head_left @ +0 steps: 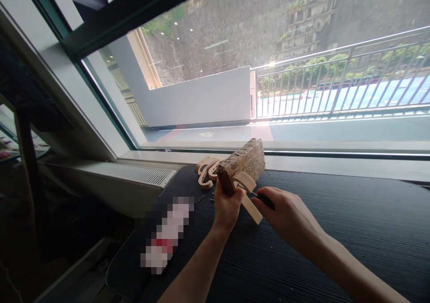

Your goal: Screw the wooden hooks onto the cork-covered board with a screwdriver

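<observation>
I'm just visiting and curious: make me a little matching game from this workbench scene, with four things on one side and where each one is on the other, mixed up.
Things
1. chipboard block
2. dark-handled tool
3. spare wooden hooks
4. small screws

Places
A. loose on the black table, just left of the left hand
B. in the grip of the right hand
C. propped up by the left hand
D. lying on the table by the block's far end, towards the window

Pairs: 1-C, 2-B, 3-D, 4-A
</observation>
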`<state>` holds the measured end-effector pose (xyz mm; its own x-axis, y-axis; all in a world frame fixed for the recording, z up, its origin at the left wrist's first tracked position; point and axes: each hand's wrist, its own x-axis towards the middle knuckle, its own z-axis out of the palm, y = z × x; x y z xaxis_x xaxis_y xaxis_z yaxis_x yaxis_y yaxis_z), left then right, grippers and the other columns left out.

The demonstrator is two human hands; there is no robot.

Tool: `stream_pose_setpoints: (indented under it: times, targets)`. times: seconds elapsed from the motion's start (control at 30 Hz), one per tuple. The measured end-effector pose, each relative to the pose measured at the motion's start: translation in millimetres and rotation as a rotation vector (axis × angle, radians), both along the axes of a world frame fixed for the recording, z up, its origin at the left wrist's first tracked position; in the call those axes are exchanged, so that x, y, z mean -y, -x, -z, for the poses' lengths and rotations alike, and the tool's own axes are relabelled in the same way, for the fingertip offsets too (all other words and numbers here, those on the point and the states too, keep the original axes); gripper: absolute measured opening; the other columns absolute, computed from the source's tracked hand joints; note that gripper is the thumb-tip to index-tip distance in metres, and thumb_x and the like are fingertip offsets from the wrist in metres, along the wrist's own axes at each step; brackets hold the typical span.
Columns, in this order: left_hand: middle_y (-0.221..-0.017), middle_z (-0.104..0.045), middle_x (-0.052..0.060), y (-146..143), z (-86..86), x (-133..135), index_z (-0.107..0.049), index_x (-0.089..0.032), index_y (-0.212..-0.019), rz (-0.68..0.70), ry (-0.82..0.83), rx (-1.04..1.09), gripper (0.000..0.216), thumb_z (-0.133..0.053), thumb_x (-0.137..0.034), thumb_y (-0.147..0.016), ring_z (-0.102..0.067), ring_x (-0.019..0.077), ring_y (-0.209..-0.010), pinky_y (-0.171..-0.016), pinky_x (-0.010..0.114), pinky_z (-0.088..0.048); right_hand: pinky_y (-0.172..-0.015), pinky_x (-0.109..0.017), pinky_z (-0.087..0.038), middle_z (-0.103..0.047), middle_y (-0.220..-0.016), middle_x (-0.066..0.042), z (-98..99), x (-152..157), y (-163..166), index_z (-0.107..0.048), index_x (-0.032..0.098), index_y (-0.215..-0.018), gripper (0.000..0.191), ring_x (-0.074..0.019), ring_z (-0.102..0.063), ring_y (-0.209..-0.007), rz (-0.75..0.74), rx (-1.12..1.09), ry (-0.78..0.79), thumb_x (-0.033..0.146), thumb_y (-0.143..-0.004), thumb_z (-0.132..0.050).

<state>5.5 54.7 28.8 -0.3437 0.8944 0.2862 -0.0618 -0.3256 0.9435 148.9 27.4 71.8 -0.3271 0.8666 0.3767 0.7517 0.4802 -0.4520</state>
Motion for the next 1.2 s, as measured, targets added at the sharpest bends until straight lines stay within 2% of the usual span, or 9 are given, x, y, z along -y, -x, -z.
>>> stream_pose_setpoints:
  times: [0.17,0.33,0.43,0.67,0.73,0.87,0.97,1.1,1.2]
  targets:
    - [-0.090,-0.066,0.001,0.0,1.6,-0.4,-0.056,-0.018,-0.103,0.027,0.035,0.001,0.039,-0.064,-0.013,-0.066,-0.062,0.0165,-0.079,-0.069,0.025,-0.048,-0.049,-0.023,-0.036,-0.059,-0.059,0.001,-0.3,-5.6,-0.7,-0.065,0.017,-0.073,0.039,-0.0139,-0.054,-0.055,-0.114,-0.217,0.293,0.041,-0.090,-0.038]
    - [-0.086,-0.066,0.001,-0.5,5.5,-2.0,-0.057,-0.016,-0.098,0.004,0.065,0.010,0.034,-0.063,-0.014,-0.065,-0.063,0.0170,-0.079,-0.067,0.024,-0.048,-0.054,-0.025,-0.037,-0.067,-0.082,-0.003,2.0,1.2,0.8,-0.062,0.021,-0.100,0.023,-0.0174,-0.061,-0.065,0.030,0.037,-0.033,0.032,-0.085,-0.049]
    - [-0.085,-0.066,0.001,-0.6,4.3,-1.2,-0.057,-0.016,-0.099,-0.014,0.050,-0.028,0.034,-0.062,-0.014,-0.066,-0.062,0.0161,-0.077,-0.066,0.024,-0.048,-0.054,-0.026,-0.034,-0.064,-0.082,-0.005,2.7,3.0,3.3,-0.064,0.019,-0.092,0.024,-0.0169,-0.060,-0.063,0.037,0.117,-0.112,0.028,-0.089,-0.042]
    - [-0.086,-0.065,0.001,-0.8,2.5,0.3,-0.055,-0.018,-0.104,0.012,0.007,-0.046,0.039,-0.062,-0.012,-0.066,-0.061,0.0150,-0.074,-0.067,0.025,-0.048,-0.045,-0.023,-0.030,-0.050,-0.054,0.002,-4.0,-7.8,3.0,-0.063,0.015,-0.074,0.035,-0.0103,-0.042,-0.048,-0.146,-0.419,0.563,0.040,-0.087,-0.042]
    - [-0.089,-0.066,0.001,-1.2,4.2,-0.9,-0.055,-0.018,-0.106,0.032,0.018,-0.016,0.041,-0.062,-0.012,-0.066,-0.061,0.0161,-0.077,-0.070,0.025,-0.048,-0.046,-0.024,-0.030,-0.051,-0.055,0.002,-3.3,-8.1,2.8,-0.063,0.016,-0.078,0.032,-0.0110,-0.044,-0.049,-0.121,-0.364,0.493,0.040,-0.086,-0.043]
    - [-0.090,-0.066,0.002,-2.9,6.5,-3.0,-0.056,-0.018,-0.105,0.022,0.033,0.029,0.040,-0.063,-0.013,-0.066,-0.062,0.0170,-0.081,-0.071,0.026,-0.048,-0.055,-0.026,-0.032,-0.063,-0.078,-0.002,2.2,-2.5,2.9,-0.061,0.019,-0.099,0.021,-0.0168,-0.057,-0.064,0.030,0.016,0.064,0.031,-0.085,-0.050]
    - [-0.089,-0.066,0.001,-3.4,5.7,-3.0,-0.056,-0.018,-0.103,0.007,0.034,0.027,0.037,-0.063,-0.015,-0.067,-0.062,0.0161,-0.078,-0.069,0.025,-0.047,-0.052,-0.027,-0.028,-0.063,-0.080,-0.004,4.5,3.0,3.7,-0.061,0.019,-0.093,0.022,-0.0167,-0.059,-0.062,0.059,0.224,-0.090,0.024,-0.091,-0.040]
    - [-0.086,-0.065,0.001,-1.8,2.8,-0.4,-0.058,-0.017,-0.098,-0.012,0.003,-0.056,0.033,-0.063,-0.015,-0.066,-0.061,0.0152,-0.073,-0.067,0.025,-0.047,-0.053,-0.027,-0.028,-0.062,-0.072,-0.003,2.2,2.8,3.7,-0.060,0.018,-0.079,0.026,-0.0148,-0.056,-0.059,0.020,0.123,-0.021,0.027,-0.092,-0.039]
    - [-0.089,-0.065,0.002,-2.3,1.7,2.1,-0.057,-0.017,-0.100,-0.019,-0.053,-0.081,0.035,-0.064,-0.014,-0.066,-0.061,0.0161,-0.078,-0.071,0.025,-0.047,-0.050,-0.024,-0.030,-0.056,-0.060,0.001,0.0,-5.2,0.3,-0.060,0.017,-0.070,0.032,-0.0123,-0.049,-0.054,-0.079,-0.165,0.246,0.035,-0.089,-0.042]
